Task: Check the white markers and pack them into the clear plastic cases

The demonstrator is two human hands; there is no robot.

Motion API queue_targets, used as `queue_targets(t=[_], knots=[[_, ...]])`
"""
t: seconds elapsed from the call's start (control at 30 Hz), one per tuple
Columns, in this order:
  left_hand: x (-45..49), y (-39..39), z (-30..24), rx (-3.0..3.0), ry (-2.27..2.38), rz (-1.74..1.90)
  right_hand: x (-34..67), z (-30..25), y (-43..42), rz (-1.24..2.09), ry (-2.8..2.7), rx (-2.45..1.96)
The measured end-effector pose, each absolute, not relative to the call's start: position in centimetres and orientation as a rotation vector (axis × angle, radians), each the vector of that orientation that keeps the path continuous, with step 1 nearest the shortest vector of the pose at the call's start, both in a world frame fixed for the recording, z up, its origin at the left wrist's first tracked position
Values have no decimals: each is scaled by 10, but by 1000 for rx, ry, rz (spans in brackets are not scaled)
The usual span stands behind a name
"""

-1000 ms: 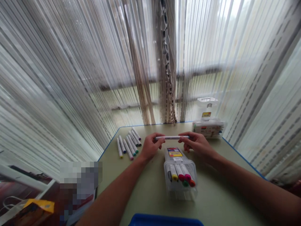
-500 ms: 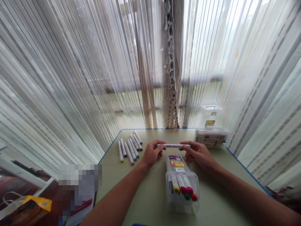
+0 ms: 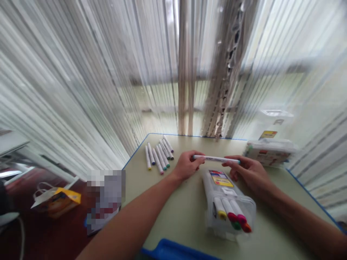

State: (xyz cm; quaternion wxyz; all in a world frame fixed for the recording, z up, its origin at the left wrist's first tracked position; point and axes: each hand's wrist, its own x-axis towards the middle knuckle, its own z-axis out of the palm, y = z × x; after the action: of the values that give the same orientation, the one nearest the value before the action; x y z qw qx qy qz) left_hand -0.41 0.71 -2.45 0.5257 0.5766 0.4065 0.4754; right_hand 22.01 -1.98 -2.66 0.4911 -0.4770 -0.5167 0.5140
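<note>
Stretched level between my two hands is a white marker [image 3: 215, 159] with teal ends. The fingers of my left hand [image 3: 189, 164] pinch its left end. At the other end, my right hand [image 3: 248, 169] grips it between thumb and fingers. Just below lies a clear plastic marker case [image 3: 210, 216] with a yellow and blue label, its open end toward me. Several markers [image 3: 230, 207] with yellow, red, pink, green and orange caps rest inside it. Left of my hands, several loose white markers [image 3: 159, 155] lie side by side on the table.
A second clear case [image 3: 268, 153] with its lid raised stands at the table's far right corner. The green table [image 3: 173, 209] has a blue edge, and a blue tray-like piece [image 3: 179, 251] sits at the front. String curtains [image 3: 151, 72] hang behind. A paper bag [image 3: 58, 200] is on the floor.
My view has turned left and down, so everything sits further right and the blue piece at the front shows more. Both hands still hold the marker, which looks slightly more tilted.
</note>
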Motion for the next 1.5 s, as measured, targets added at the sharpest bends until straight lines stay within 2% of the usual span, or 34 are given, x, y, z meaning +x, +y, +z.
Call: queue_targets(t=[0.27, 0.57, 1.03, 1.27, 1.5], knots=[[-10, 11, -30, 1356, 925, 1063, 223, -28, -18, 1116, -1400, -1331], [-9, 7, -22, 1417, 970, 1030, 214, -23, -18, 1287, -1217, -1107], [-10, 7, -18, 1492, 1062, 1021, 213, -13, -20, 1264, -1267, -1152], [-13, 11, -21, 1378, 965, 1010, 214, -15, -19, 1401, -1144, -1054], [-12, 10, -21, 1390, 975, 1026, 212, -15, -19, 1289, -1244, -1120]])
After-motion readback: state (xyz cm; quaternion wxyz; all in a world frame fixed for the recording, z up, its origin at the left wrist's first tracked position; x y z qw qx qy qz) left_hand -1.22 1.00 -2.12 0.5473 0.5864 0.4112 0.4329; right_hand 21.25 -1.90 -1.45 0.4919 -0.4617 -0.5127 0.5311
